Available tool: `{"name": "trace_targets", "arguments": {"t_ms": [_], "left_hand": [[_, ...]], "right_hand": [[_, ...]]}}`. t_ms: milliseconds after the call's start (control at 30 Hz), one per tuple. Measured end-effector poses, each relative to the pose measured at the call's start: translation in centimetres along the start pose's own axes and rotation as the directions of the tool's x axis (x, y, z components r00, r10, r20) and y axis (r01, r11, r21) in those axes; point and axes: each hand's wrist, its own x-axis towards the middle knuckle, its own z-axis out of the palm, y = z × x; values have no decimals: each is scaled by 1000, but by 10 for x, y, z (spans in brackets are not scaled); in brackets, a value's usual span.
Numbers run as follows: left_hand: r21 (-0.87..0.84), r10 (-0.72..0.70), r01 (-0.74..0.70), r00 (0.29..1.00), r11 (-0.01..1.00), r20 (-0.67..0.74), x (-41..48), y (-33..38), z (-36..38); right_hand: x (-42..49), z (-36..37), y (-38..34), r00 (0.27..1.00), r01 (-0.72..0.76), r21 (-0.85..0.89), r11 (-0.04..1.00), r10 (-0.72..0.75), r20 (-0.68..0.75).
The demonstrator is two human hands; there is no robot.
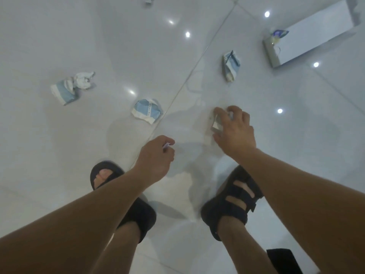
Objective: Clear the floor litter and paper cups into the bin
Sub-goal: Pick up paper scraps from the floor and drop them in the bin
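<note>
Slipping looks the likeliest trouble: the pale wrapper (216, 125) lies flat on the glossy floor (59, 36) just right of the tile seam (177, 95), so the right hand (235, 131) may skid over it, and the tiny scrap (166, 145) in the left hand (156, 155) could drop unnoticed. Right fingers (219, 111) are curled over the wrapper, clasping its edges; left fingers (167, 140) pinch the scrap. Crushed paper cups (146, 112) lie scattered beyond, well apart from the bin (316, 36) at the far right.
</note>
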Motion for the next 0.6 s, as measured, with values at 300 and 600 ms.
{"name": "trace_targets", "arguments": {"t_ms": [300,600], "left_hand": [[202,142,-130,989,971,-47,-45,15,-33],[258,229,-184,961,948,-155,-200,98,-132]], "right_hand": [[-41,-33,-50,991,130,232,964,-134,0],[-152,-213,-149,935,354,187,917,-354,-31]]}}
